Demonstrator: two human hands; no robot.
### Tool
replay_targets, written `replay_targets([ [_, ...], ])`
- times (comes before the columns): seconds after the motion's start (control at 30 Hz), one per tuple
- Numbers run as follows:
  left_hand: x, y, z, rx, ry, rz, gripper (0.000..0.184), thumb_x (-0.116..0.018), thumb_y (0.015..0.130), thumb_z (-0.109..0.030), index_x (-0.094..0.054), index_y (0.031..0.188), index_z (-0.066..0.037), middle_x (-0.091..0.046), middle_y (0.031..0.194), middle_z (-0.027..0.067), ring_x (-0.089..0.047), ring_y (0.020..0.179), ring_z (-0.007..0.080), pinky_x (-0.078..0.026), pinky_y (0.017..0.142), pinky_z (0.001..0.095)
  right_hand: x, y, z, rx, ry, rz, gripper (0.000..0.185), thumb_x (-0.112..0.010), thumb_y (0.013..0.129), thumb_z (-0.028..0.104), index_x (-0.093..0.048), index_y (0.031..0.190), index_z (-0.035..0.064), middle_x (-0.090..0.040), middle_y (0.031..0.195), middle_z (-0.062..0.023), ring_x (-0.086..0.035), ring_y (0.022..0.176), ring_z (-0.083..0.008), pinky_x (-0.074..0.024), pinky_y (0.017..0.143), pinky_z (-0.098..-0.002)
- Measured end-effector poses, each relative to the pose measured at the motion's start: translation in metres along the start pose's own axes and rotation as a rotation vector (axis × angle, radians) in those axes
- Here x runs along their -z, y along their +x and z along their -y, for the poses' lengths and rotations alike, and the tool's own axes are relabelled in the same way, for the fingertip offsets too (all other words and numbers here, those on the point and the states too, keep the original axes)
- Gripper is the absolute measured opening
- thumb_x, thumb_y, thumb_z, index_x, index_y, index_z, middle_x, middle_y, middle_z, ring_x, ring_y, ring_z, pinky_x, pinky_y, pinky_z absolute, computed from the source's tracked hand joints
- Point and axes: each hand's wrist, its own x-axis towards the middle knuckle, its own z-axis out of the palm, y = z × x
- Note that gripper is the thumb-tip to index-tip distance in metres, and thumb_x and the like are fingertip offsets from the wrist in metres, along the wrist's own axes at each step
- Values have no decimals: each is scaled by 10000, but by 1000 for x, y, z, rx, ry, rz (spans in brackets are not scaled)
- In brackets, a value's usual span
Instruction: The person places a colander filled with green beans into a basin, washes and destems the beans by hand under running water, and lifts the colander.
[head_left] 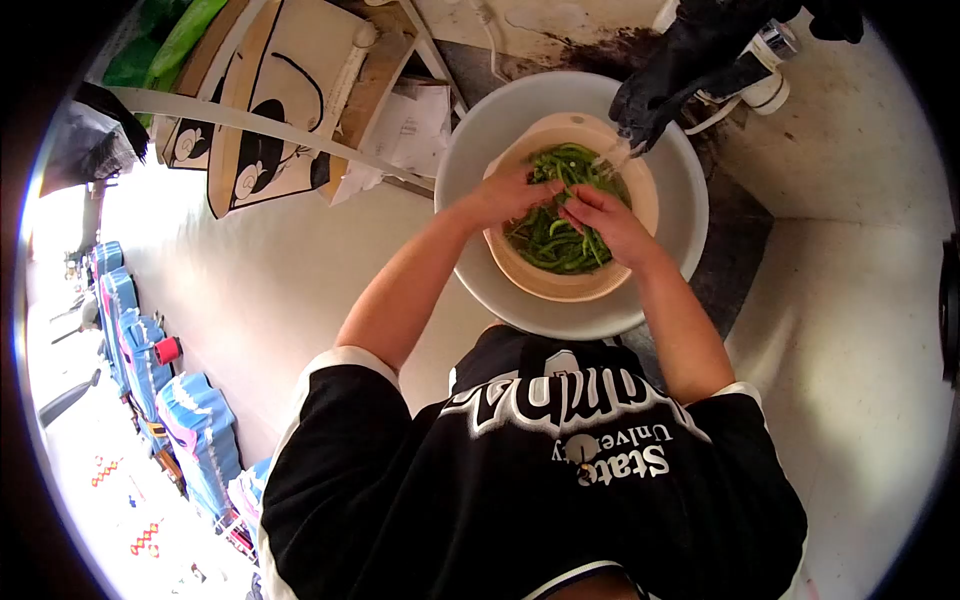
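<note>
Your bare left hand (508, 196) and right hand (608, 222) curl narrowly over the slim green pods (552, 250) inside the round beige plastic bowl (643, 190) (whether either grips one, I cannot tell). They're probably light, slippery and prone to snapping, so pinch them mid-length.

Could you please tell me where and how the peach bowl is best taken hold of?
I would grip the bowl by its rim, at near left and near right, coming from above: the curved lip looks uncovered there, while the grey basin encloses its sides.
</note>
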Motion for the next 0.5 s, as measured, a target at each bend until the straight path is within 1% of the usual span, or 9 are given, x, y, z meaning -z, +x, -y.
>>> replay_targets([
  [0.03, 1, 2, 2, -21, 133, -71, 222, -611, 807, -262, -532, 809, -54, -495, 634, 30, -508, 571, 153, -414, 511, 279, -4, 2, -1, 3, 21, -50, 190, -495, 903, 239, -547, 878, 59, -497, 760, 13, -449, 720, -95, -361, 700, -230],
  [0.13, -4, 1, 7, -762, 912, -453, 194, -610, 742, -153, -549, 893, -48, -575, 746, 80, -592, 695, 257, -489, 600, 325, -14, 7, -5, -23, 187, -126, 179, -489, 903, 231, -532, 858, 64, -500, 746, 2, -465, 684, -113, -382, 659, -239],
  [0.17, -2, 2, 7, -812, 936, -435, 223, -608, 717, -133, -550, 917, -53, -583, 770, 84, -590, 714, 278, -493, 614, 340, -17, 8, -6, -38, 260, -137, 176, -486, 903, 230, -527, 855, 65, -505, 746, -4, -473, 674, -120, -392, 646, -241],
  [0.23, 5, 6, 8, -916, 982, -393, 304, -603, 668, -93, -551, 966, -63, -599, 818, 93, -588, 753, 320, -499, 642, 370, -27, 11, -7, -158, 547, -175, 172, -471, 911, 221, -516, 857, 64, -529, 769, -18, -497, 680, -132, -416, 636, -257],
  [0.27, 5, 7, 11, -895, 913, -441, 285, -621, 676, -107, -561, 949, -50, -594, 829, 104, -585, 754, 311, -488, 655, 367, -30, 12, -7, -220, 690, -196, 169, -463, 914, 217, -510, 858, 64, -541, 780, -25, -508, 682, -139, -428, 630, -265],
  [0.33, 2, 6, 17, -850, 773, -537, 260, -656, 692, -135, -582, 914, -24, -583, 850, 126, -579, 755, 292, -466, 680, 362, -25, 12, -8, -196, 752, -231, 155, -440, 924, 200, -506, 905, 61, -558, 809, -37, -528, 704, -150, -464, 661, -296],
  [0.43, -1, -6, -4, -114, -133, -632, 197, -613, 783, -186, -599, 915, -41, -586, 734, 114, -569, 672, 228, -456, 658, 347, -20, 10, -2, -130, 882, -290, 134, -418, 932, 163, -499, 973, 65, -567, 877, -47, -547, 755, -165, -492, 732, -333],
  [0.47, -5, -12, -2, -84, -21, -517, 202, -595, 804, -210, -602, 913, -40, -579, 703, 115, -560, 656, 216, -452, 651, 341, -18, 8, 0, -107, 930, -311, 132, -413, 933, 149, -496, 995, 67, -567, 904, -49, -552, 775, -170, -497, 759, -345],
  [0.5, -10, -21, 2, -53, 87, -403, 214, -576, 826, -233, -606, 911, -39, -572, 671, 116, -551, 641, 204, -449, 645, 335, -13, 8, -9, -78, 878, -317, 147, -409, 930, 137, -487, 1027, 59, -560, 944, -58, -552, 811, -176, -496, 780, -352],
])
